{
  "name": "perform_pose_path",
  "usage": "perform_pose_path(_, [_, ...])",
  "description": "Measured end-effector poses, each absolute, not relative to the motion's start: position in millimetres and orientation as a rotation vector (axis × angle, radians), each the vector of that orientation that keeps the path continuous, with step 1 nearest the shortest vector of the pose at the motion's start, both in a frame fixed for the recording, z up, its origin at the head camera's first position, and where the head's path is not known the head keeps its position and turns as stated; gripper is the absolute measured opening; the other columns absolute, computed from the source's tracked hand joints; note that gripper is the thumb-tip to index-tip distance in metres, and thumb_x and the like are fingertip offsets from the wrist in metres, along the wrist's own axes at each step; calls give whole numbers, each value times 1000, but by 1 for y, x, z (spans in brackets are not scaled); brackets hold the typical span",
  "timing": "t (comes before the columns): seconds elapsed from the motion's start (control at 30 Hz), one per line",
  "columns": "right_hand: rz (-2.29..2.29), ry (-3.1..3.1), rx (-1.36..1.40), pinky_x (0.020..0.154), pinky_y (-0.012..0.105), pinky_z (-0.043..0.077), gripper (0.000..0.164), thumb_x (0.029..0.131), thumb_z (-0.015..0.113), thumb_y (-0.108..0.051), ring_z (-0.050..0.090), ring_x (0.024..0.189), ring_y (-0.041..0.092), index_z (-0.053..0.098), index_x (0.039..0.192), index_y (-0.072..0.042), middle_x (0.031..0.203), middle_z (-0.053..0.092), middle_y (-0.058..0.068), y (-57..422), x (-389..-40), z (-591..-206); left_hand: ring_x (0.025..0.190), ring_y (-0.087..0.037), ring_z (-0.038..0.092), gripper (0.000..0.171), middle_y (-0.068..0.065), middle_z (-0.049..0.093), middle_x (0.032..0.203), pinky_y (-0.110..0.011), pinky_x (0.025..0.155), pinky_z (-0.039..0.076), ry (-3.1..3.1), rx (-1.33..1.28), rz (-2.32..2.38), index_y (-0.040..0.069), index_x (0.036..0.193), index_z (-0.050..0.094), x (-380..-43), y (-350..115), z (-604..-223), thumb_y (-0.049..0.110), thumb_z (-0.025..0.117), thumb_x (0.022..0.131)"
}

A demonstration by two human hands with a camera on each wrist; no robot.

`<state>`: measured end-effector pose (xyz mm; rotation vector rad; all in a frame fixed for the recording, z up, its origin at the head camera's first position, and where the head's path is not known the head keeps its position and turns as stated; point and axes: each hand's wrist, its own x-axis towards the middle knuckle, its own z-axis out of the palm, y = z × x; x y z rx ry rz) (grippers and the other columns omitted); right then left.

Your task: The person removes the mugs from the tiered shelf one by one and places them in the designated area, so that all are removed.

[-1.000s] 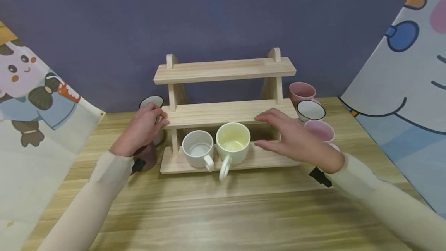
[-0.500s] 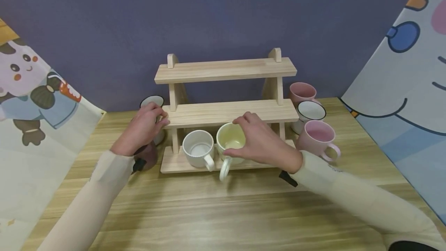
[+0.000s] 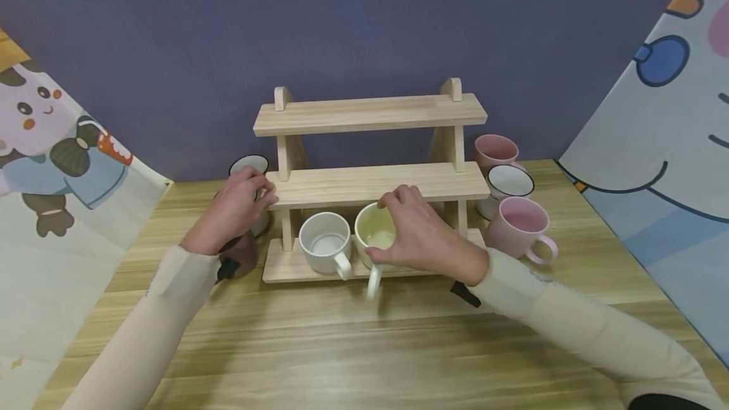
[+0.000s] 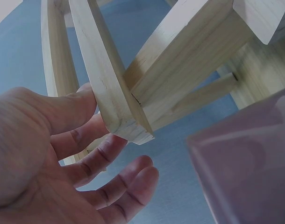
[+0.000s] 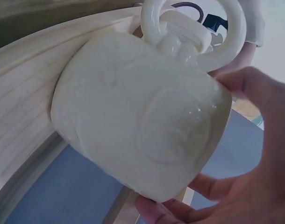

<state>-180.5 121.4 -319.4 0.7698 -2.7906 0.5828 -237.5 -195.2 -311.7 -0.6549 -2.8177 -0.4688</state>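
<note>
A light wooden three-tier shelf point(image 3: 373, 183) stands on the table. My left hand point(image 3: 233, 212) holds the left end of its middle board; in the left wrist view the thumb and fingers lie on either side of that wooden end point(image 4: 110, 93). On the lowest tier a pale yellow mug point(image 3: 371, 223) has its handle toward me. My right hand point(image 3: 424, 233) grips this mug by its rim, thumb at the near side, fingers at the far side. In the right wrist view the mug point(image 5: 133, 107) shows a raised round pattern. A white mug point(image 3: 324, 242) sits just left of it.
Right of the shelf stand a dark pink mug point(image 3: 495, 149), a black-rimmed white mug point(image 3: 510, 181) and a light pink mug point(image 3: 515, 229). To the left are another black-rimmed mug point(image 3: 249, 163) and a dark mauve mug point(image 3: 242, 255), partly hidden by my arm. A blue-grey backdrop point(image 3: 364, 24) rises behind.
My right hand has moved left from beside the yellow mug and taken hold of its rim. The mug's handle has swung slightly right. My left hand stays on the shelf.
</note>
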Motion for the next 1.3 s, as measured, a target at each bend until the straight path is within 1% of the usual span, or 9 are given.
perform_pose_path(0.17, [551,-2800,795,70,33,45,69,63,76,-51,43,93,22,58,112,-5,102,49,9,124,-179,-320,96,-36,48,17,-17,51,101,-49,82,41,-2807,-662,-478,-5,99,65,-237,-194,-311,10,64,90])
perform_pose_path(0.4, [618,-2764,806,73,34,43,68,59,76,-51,44,92,20,59,107,-6,102,54,9,136,-174,-319,97,-36,47,17,-17,50,102,-48,82,41,-2812,-664,-479,-5,99,65,-237,-192,-311,10,64,91])
perform_pose_path(0.67, [610,-2675,782,70,36,43,69,55,80,-51,46,93,16,60,108,-12,102,52,2,173,-160,-308,95,-37,47,16,-19,51,100,-48,85,39,-2781,-692,-484,-7,96,65,-238,-194,-311,8,64,90])
perform_pose_path(0.8, [589,-2667,772,71,39,44,74,53,82,-47,48,94,19,61,112,-8,103,52,4,192,-154,-305,95,-36,47,16,-19,51,100,-48,86,38,-2790,-687,-483,-7,96,65,-238,-195,-312,8,64,90])
perform_pose_path(0.93, [583,-2694,761,72,38,45,77,55,84,-45,48,96,20,61,117,-5,107,50,5,211,-148,-305,95,-37,47,16,-19,51,100,-48,86,38,-2790,-687,-484,-7,96,65,-238,-195,-314,8,65,90])
perform_pose_path(1.03, [552,-2689,772,73,38,45,77,55,85,-43,50,98,21,62,117,-4,110,50,5,225,-143,-302,96,-37,47,17,-19,51,101,-48,86,38,-2791,-688,-485,-7,97,65,-238,-195,-314,9,65,90])
perform_pose_path(1.2, [480,-2650,835,77,44,42,76,52,86,-39,51,100,23,64,115,-5,112,52,4,249,-136,-294,95,-36,47,16,-19,51,100,-48,85,39,-2785,-695,-481,-6,96,65,-239,-194,-314,9,65,90])
perform_pose_path(1.3, [446,-2661,862,77,42,42,76,52,87,-37,50,99,21,63,116,-5,113,51,3,263,-133,-291,95,-37,47,16,-19,51,100,-49,84,39,-2789,-692,-479,-6,97,65,-239,-194,-314,9,65,90])
